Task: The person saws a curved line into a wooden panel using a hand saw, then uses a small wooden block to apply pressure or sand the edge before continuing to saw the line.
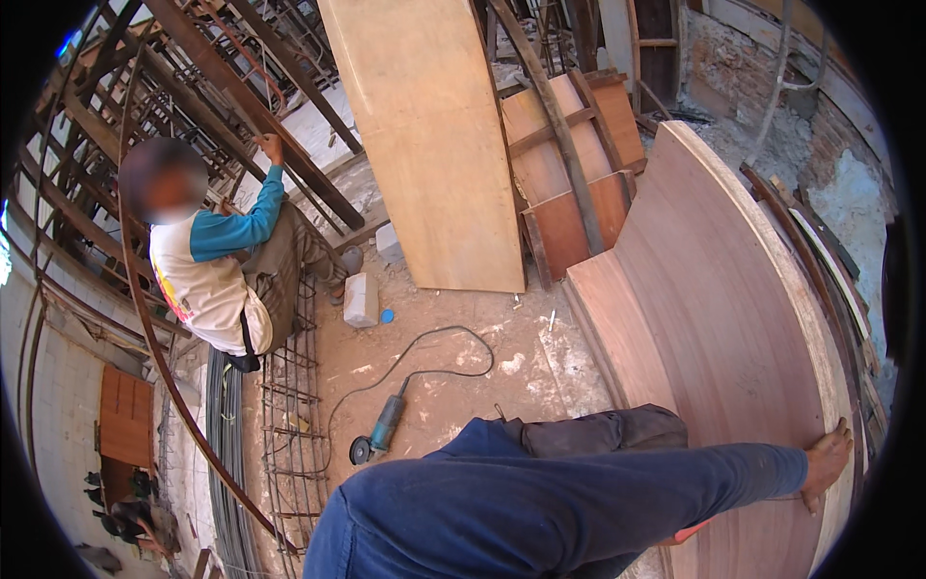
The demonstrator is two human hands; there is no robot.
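A blue-sleeved arm stretches from the lower left across to the right, ending in my left hand (828,465). Its fingers are spread against the pale rim of a large curved plywood panel (723,261), thumb pointing down. Beneath this arm, a little skin of what seems to be my right hand (669,542) shows beside an orange-red object (689,532); its fingers and the object's kind are hidden. A dark grey cloth-covered part (603,432), perhaps a bent knee, sits beyond the sleeve. On the ground farther off lies a teal angle grinder (390,422) with its black cord looped.
A co-worker (212,251) squats at left, one hand raised to a rusty steel beam (289,145). A rebar cage (294,415) and steel rods (230,463) lie nearby. A flat plywood sheet (424,145), wooden frames (569,154) and a pale block (361,299) stand beyond.
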